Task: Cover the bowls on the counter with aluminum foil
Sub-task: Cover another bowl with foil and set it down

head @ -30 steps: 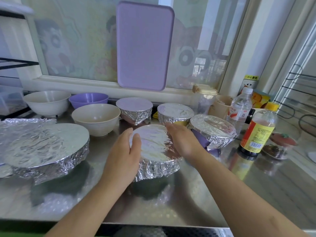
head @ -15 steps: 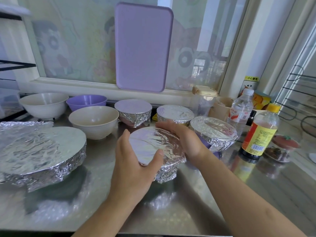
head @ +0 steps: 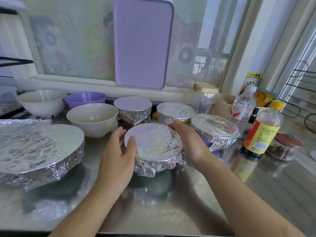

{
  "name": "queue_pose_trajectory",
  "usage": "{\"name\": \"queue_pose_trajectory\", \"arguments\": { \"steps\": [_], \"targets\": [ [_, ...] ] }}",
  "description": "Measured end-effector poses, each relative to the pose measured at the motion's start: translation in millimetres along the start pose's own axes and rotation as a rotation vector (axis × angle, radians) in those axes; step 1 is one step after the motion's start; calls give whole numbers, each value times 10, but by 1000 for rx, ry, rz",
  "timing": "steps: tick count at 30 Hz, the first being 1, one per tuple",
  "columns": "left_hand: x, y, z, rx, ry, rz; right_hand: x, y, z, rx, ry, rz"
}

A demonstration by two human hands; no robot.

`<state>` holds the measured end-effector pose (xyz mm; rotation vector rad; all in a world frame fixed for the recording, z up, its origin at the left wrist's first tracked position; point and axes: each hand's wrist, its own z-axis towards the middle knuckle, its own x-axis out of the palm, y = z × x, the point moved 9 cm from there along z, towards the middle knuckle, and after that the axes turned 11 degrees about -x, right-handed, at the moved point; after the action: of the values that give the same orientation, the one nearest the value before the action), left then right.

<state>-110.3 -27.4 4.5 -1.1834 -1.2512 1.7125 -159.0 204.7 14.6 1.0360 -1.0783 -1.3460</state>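
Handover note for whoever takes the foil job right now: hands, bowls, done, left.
Left hand: curled round the left rim of the foil-covered bowl at centre front, thumb on top.
Right hand: cupping the same bowl's right side.
Done: that bowl, three covered bowls behind and to its right, and the large foil-covered dish at left.
Left: two cream bowls and the purple bowl at back left stand uncovered. A foil sheet lies behind the large dish.
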Motion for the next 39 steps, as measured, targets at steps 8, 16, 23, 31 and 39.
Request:
{"name": "queue_pose_trajectory", "arguments": {
  "steps": [8,16,23,31,39],
  "targets": [
    [210,-118,-118,9,3,-18,106,-190,-55,46,-104,263],
    [136,-79,-4,-17,55,15,-12,1,-148,-45,-113,-4],
    [123,-462,-188,294,50,230,157,480,-59,-295,199,-580],
    [313,-568,-464,652,212,386,366,472,1,-286,373,-835],
    [142,-563,-492,661,237,114,174,614,-542,-519,350,-442]
  ]
}}
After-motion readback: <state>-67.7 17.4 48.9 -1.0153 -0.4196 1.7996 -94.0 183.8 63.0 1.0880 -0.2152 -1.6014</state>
